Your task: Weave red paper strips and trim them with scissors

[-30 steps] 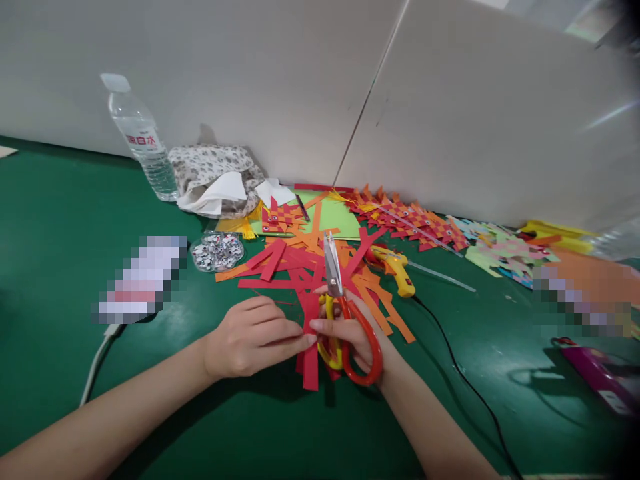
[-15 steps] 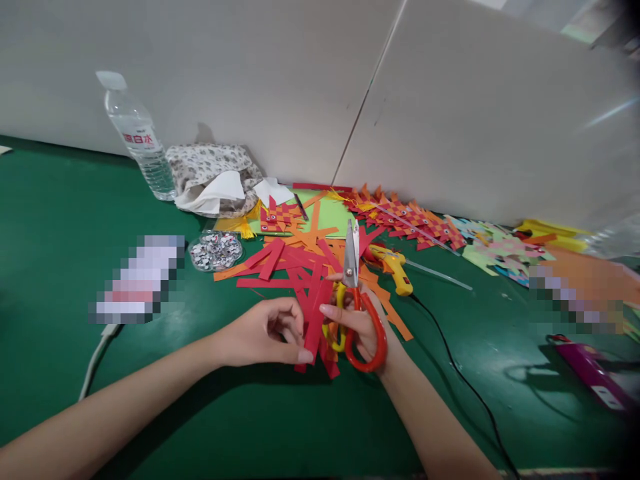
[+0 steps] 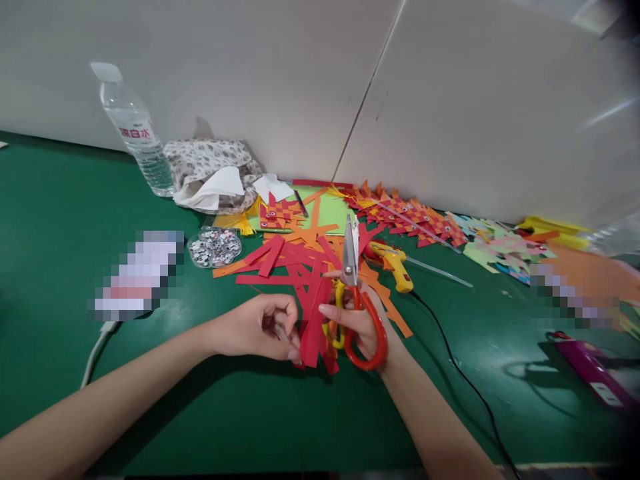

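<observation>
My right hand grips scissors with one red and one yellow handle loop, blades pointing up and slightly apart. Its thumb also rests on a red paper strip, whose lower end sticks out towards me. My left hand is closed in a pinch, with the thumb tip at the lower end of a second red strip just left of the first. Its inner fingers are partly hidden. Beneath and behind both hands lies a loose heap of red and orange paper strips.
Behind the heap are woven paper fish and a green sheet. A yellow glue gun trails its cord at right, near a purple power strip. At left are googly eyes, a phone, a tissue pouch and a water bottle.
My left thumb has slid a little left, off the front red strip, whose lower end now shows uncovered. My right hand and the scissors have hardly moved.
</observation>
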The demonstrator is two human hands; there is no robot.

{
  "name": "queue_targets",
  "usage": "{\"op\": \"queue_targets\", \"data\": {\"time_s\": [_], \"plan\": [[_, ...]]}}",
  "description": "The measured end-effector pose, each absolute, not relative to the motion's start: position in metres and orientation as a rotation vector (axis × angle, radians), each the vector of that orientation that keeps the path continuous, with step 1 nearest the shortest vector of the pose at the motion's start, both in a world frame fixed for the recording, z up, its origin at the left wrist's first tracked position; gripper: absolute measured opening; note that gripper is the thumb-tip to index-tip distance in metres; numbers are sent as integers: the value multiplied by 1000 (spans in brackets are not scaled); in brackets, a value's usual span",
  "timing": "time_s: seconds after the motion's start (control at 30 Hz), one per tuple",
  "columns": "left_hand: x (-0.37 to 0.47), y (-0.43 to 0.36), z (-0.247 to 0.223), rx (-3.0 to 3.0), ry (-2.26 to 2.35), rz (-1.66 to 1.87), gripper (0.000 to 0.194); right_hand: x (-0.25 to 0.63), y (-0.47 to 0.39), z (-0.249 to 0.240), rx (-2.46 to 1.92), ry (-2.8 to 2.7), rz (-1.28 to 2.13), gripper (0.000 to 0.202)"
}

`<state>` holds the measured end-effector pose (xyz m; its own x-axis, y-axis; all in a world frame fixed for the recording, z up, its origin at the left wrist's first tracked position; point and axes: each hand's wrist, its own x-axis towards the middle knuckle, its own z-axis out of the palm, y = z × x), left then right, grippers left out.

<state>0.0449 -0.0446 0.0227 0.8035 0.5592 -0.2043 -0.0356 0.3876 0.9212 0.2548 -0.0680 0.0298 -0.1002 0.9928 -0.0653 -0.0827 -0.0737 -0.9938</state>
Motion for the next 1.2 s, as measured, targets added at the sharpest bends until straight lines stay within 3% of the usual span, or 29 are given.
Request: {"op": "queue_targets", "data": {"time_s": [0.37, 1.2], "plan": [[42, -44, 29, 1136, 508, 405, 27, 254, -68, 31, -1160, -1186, 1356, 48], [52, -52, 26, 1231, 673, 487, 37, 248, -67, 38, -1254, -1168, 1281, 47]]}}
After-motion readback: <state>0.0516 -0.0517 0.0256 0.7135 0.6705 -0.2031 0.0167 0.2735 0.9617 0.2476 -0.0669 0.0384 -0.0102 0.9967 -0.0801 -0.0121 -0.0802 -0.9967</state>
